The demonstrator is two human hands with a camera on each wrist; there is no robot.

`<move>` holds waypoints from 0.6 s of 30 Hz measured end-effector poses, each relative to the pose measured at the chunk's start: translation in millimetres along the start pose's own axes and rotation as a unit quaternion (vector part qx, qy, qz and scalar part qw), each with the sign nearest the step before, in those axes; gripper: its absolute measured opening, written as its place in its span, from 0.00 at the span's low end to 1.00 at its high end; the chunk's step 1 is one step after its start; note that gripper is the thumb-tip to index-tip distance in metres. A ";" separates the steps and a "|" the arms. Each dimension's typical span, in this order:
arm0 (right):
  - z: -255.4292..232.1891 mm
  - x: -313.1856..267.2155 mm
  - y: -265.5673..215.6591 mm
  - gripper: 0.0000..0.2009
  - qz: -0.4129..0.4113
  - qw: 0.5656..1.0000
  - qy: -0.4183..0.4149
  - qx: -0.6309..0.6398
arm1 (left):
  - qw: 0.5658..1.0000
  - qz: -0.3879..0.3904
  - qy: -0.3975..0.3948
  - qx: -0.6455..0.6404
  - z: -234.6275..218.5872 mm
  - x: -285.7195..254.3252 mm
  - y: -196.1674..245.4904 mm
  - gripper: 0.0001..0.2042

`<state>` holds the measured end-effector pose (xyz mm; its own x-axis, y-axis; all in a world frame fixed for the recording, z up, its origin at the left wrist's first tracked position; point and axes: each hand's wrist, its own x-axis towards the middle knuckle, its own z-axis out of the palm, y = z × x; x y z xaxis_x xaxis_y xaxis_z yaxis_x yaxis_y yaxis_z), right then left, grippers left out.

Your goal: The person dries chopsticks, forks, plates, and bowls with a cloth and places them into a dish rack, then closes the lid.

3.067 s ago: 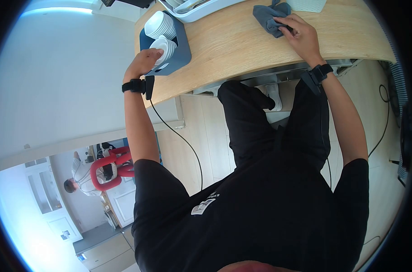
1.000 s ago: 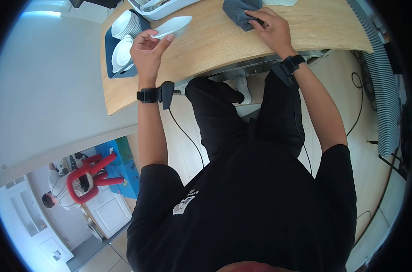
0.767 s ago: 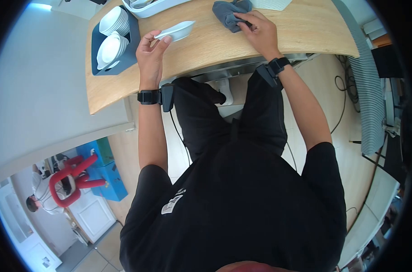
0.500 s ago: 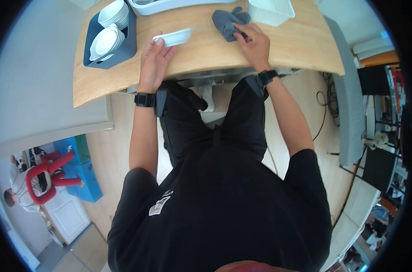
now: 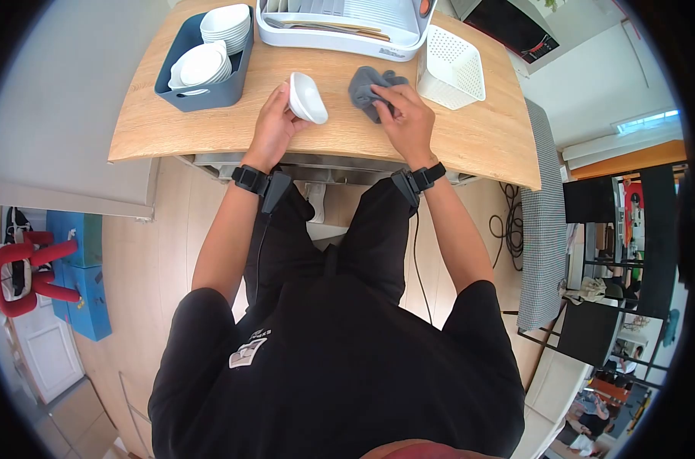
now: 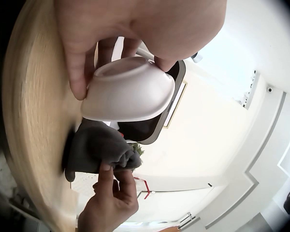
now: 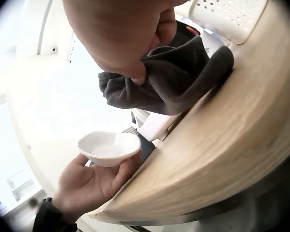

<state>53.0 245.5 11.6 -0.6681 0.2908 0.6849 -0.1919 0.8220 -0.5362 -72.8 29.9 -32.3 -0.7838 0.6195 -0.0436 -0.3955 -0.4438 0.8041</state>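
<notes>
My left hand holds a small white bowl by its side, tilted above the table's front part. In the right wrist view the bowl shows its hollow inside, with fingers beneath it. My right hand pinches a bunched dark grey cloth between thumb and fingers. The cloth hangs just beyond the bowl in the left wrist view, apart from it. At the table's left stands a blue-grey bin with stacked white bowls in it.
A white dish rack with utensils along its front stands at the back of the wooden table. To the right of the cloth is a white perforated basket. Cables run from both wrist cameras. A dark microwave sits beyond.
My left hand has lifted a white bowl out of the bin, brought it toward the middle and turned it. My right hand keeps its pinch on the cloth. The head view has shifted.
</notes>
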 end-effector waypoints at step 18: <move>16.3 23.0 -38.3 0.18 -0.260 0.937 -0.162 -0.169 | 0.999 -0.023 -0.027 0.028 23.3 -12.7 -6.2 0.24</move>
<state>33.3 212.8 39.8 -0.7408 -0.3111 0.5953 -0.3504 0.9351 0.0526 -49.2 39.9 -22.9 -0.7377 0.6733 -0.0505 -0.4018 -0.3777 0.8342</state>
